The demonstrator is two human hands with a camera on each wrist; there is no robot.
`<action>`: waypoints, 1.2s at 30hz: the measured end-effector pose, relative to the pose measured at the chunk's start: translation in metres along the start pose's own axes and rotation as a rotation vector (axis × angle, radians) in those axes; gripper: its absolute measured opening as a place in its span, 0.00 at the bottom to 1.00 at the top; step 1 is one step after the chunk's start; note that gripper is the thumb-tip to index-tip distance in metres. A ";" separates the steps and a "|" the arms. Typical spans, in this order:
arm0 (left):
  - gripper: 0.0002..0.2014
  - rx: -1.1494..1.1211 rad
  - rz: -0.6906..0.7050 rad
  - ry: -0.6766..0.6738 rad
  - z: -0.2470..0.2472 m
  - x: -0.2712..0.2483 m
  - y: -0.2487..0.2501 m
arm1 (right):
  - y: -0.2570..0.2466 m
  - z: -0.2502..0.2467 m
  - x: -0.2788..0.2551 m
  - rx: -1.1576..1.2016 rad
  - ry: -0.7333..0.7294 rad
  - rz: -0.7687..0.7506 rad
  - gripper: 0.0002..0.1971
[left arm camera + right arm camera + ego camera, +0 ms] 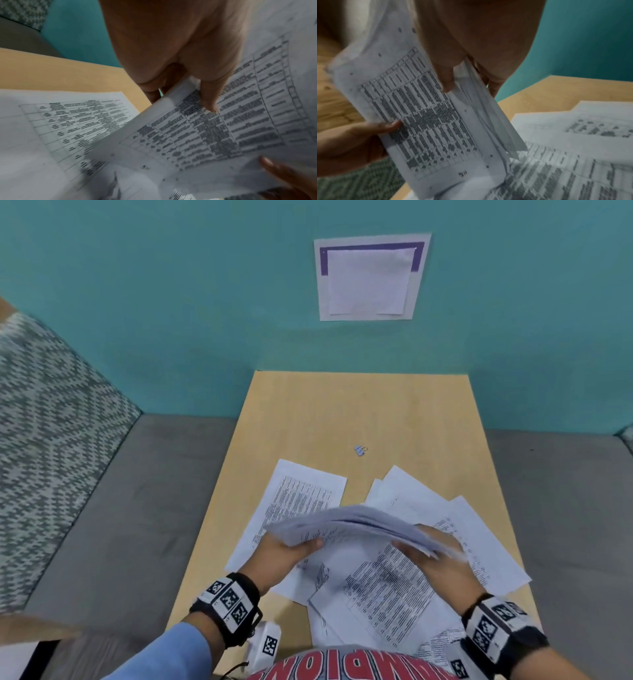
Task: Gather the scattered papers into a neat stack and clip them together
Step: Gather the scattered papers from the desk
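A: What materials and shapes are seen?

B: A rectangular worktop of pale, smooth wood-look laminate is seen, set against a matte teal wall. Thin white printed sheets with dense black tables are scattered flat on it, overlapping from about 9 o'clock to 3 o'clock of the worktop's near half. A small binder clip, light blue with wire handles, lies alone toward 12 o'clock, well apart from the sheets. Grey plain fabric and a woven zigzag textile are seen at 9 o'clock.

A: Where is the gathered bundle, and how is it held?

B: It is lifted above the loose sheets, near the middle of the worktop. The left hand is clamped on its left end, thumb on the printed side and fingers behind. The right hand is clamped on its right end in the same way. The edges of the sheets are not aligned; in the right wrist view they fan apart below the thumb.

A: Which way does its long axis run?

B: In the head view it runs from 9 o'clock to 3 o'clock, bowed upward in the middle, with the printed face turned down toward the person. The text is too blurred to be read.
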State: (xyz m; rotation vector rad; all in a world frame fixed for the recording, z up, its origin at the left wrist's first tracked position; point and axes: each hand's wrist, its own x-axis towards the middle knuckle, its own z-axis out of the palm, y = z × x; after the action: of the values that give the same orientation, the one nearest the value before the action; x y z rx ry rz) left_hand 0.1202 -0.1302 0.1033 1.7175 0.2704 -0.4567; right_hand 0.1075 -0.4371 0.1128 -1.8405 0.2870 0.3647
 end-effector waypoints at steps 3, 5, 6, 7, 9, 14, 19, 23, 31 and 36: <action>0.10 0.013 0.009 0.020 0.006 0.001 0.004 | -0.005 0.004 0.001 0.069 0.012 0.088 0.08; 0.13 -0.065 0.070 0.069 0.003 0.005 0.008 | -0.031 0.003 0.000 0.042 0.061 0.043 0.23; 0.15 -0.093 0.090 0.094 0.001 0.007 0.009 | -0.047 0.001 -0.005 0.055 0.106 0.017 0.28; 0.15 -0.116 0.106 0.116 0.000 0.008 0.011 | -0.064 -0.002 -0.014 0.075 0.156 -0.046 0.28; 0.20 -0.083 0.095 0.122 -0.005 0.011 0.011 | -0.070 -0.002 -0.014 0.124 0.200 -0.095 0.26; 0.14 0.007 0.042 -0.010 0.004 0.008 0.006 | -0.017 0.004 0.004 0.131 0.053 -0.090 0.10; 0.14 -0.029 0.100 0.098 0.006 0.011 0.014 | -0.012 0.005 0.016 0.160 0.154 -0.050 0.18; 0.13 -0.032 0.172 0.113 0.004 0.008 0.024 | -0.028 -0.005 0.007 0.167 0.180 -0.203 0.18; 0.25 0.186 0.352 0.110 -0.013 -0.006 0.042 | 0.004 -0.011 0.024 -0.055 0.026 -0.212 0.30; 0.20 0.933 0.723 0.118 -0.019 -0.030 0.100 | -0.023 -0.005 0.021 -0.180 0.043 -0.329 0.24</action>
State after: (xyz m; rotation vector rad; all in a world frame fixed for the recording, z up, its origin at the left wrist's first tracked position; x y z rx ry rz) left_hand 0.1384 -0.1291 0.2079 2.5741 -0.5717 0.1002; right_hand 0.1356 -0.4356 0.1260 -2.0331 -0.0240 0.1253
